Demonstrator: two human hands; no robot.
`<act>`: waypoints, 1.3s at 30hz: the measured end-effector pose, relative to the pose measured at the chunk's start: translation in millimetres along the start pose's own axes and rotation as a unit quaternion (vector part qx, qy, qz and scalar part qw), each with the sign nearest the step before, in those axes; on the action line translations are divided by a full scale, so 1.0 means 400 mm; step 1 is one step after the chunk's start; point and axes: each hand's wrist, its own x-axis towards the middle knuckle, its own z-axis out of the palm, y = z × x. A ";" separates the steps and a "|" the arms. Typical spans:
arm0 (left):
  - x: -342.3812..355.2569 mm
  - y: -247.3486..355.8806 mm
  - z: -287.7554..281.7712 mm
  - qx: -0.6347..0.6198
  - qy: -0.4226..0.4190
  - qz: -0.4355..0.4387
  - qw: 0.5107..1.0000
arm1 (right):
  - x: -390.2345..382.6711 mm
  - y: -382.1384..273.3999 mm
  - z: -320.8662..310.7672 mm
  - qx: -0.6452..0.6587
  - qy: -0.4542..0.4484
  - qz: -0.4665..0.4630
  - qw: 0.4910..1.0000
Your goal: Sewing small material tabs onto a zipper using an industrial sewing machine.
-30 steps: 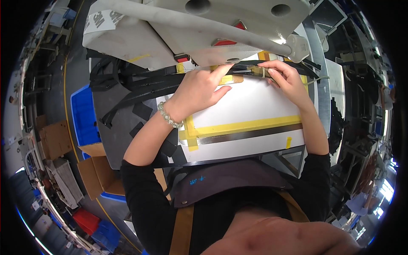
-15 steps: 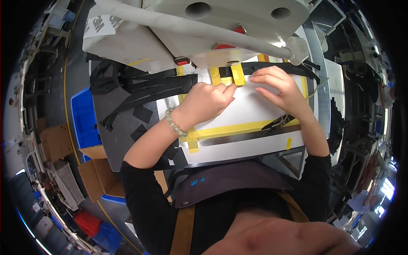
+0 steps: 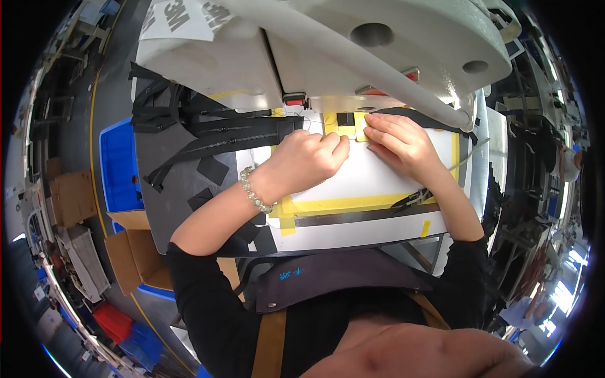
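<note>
My left hand point(image 3: 305, 160) is closed at the left of the white sheet point(image 3: 391, 183), fingertips curled under beside a small yellow tab point(image 3: 360, 134); whatever they hold is hidden. My right hand point(image 3: 400, 145) is open, fingers bent slightly and touching the tab's right side, thumb apart below them. A small black square point(image 3: 345, 118) lies just above, among yellow strips. Black zippered straps point(image 3: 211, 129) extend leftward from behind my left hand. Dark snips point(image 3: 416, 199) lie on the lower right of the sheet, by its yellow taped border.
A large pale machine point(image 3: 315, 57) with a long bar overhangs the work surface. Loose black squares point(image 3: 211, 169) lie on the grey table's left. A blue bin point(image 3: 116, 164) and cardboard box point(image 3: 129, 264) stand left of the table. A person point(image 3: 523, 312) is at the far right.
The dark tool left my right hand and now lies lower on the sheet. My left hand moved down from the strips and curled. My right fingers came onto the yellow tab. The view shifted.
</note>
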 end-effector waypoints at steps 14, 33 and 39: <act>-0.035 -0.090 -0.058 -0.081 -0.050 -0.014 0.995 | -0.010 0.034 0.012 0.032 -0.002 0.008 0.999; -0.007 -0.130 -0.060 -0.209 -0.185 -0.077 0.957 | -0.019 0.064 0.029 0.019 0.001 -0.017 1.000; -0.027 -0.140 -0.034 -0.346 -0.109 -0.045 0.931 | -0.027 0.065 0.021 0.021 0.003 -0.031 0.999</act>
